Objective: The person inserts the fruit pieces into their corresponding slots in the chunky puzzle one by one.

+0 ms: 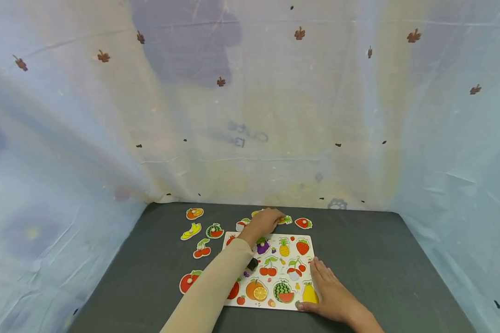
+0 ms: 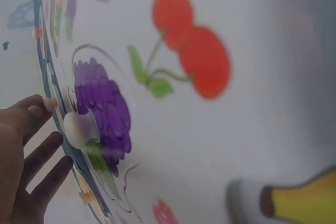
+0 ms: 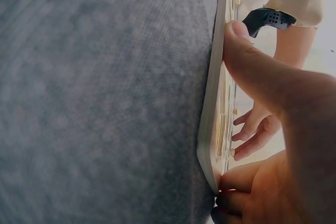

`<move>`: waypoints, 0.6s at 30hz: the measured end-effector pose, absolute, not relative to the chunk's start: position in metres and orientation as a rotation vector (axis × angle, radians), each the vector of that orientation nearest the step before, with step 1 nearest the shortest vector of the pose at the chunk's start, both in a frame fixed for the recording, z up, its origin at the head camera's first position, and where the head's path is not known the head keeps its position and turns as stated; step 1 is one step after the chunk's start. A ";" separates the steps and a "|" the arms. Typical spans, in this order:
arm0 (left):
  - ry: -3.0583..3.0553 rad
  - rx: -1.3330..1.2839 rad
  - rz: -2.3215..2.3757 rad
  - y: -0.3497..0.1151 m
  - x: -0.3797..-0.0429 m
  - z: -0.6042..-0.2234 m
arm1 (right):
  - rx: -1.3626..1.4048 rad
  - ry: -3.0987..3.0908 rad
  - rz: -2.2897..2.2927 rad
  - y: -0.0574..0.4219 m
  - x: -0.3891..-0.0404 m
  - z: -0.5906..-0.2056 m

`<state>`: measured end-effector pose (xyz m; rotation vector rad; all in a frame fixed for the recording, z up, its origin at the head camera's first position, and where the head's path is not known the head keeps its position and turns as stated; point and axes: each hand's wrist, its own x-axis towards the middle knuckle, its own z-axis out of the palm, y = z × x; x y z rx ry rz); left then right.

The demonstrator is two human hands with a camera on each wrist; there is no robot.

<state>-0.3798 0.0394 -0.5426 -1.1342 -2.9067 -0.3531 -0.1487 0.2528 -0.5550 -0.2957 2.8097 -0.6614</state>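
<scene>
My left hand [image 1: 266,221] reaches over the white fruit puzzle board [image 1: 275,277] to its far side. Its thumb and index finger pinch the small knob of a pineapple puzzle piece [image 1: 285,220] lying beyond the board; the other fingers [image 2: 44,153] spread loosely. A grape piece [image 2: 107,114] with a pale knob sits in the board below that hand. My right hand [image 1: 333,293] rests along the board's right edge, fingers stretched out and thumb at the near corner by the printed pear [image 1: 309,292].
Left of the board lie loose pieces: orange [image 1: 194,213], banana [image 1: 190,231], watermelon [image 1: 215,231], cherries [image 1: 202,249] and a red fruit [image 1: 189,281]. A strawberry piece [image 1: 303,223] lies behind right. Patterned curtains [image 1: 266,115] surround the dark table [image 1: 358,249].
</scene>
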 end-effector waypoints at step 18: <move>-2.957 -1.009 -0.284 0.043 -0.378 -0.540 | -0.298 2.811 -0.663 0.253 -0.149 -0.553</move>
